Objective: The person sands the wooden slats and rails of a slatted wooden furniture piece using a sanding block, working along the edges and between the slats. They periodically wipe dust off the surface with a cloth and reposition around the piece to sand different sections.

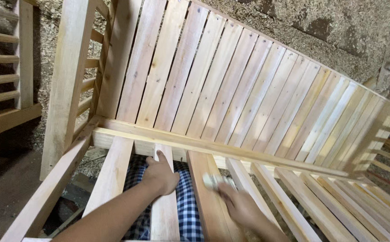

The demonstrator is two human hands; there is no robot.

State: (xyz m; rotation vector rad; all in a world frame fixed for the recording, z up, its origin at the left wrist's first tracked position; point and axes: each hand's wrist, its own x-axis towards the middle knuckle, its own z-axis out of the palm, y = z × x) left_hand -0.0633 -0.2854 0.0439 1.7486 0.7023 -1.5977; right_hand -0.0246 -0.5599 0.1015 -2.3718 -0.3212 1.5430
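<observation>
The left hand (160, 175) lies palm down on a pale seat slat (164, 210) of an unfinished wooden bench, fingers loosely spread and the thumb pointing away from the person; it grips nothing, only rests flat on the wood. Just to its right, across a narrow gap, the right hand (239, 204) lies on the neighbouring seat slat (208, 197). It is blurred, and it seems to be closed around a small pale, whitish object (215, 180) that pokes out ahead of the fingers; what that object is cannot be told through the blur.

Through the gaps on either side of the left hand, blue-and-white checked cloth (187, 206) shows below the slats. Just beyond both hands a long cross rail (213, 148) runs across the frame, and beyond it rises the backrest (230, 85) of many close-set upright slats. Left of the left hand stands a thick wooden post (67, 85), with a side rail (51, 188) slanting down towards the person. More seat slats (320, 201) fan out to the right of the right hand. Wood shavings (320, 31) cover the ground behind the backrest.
</observation>
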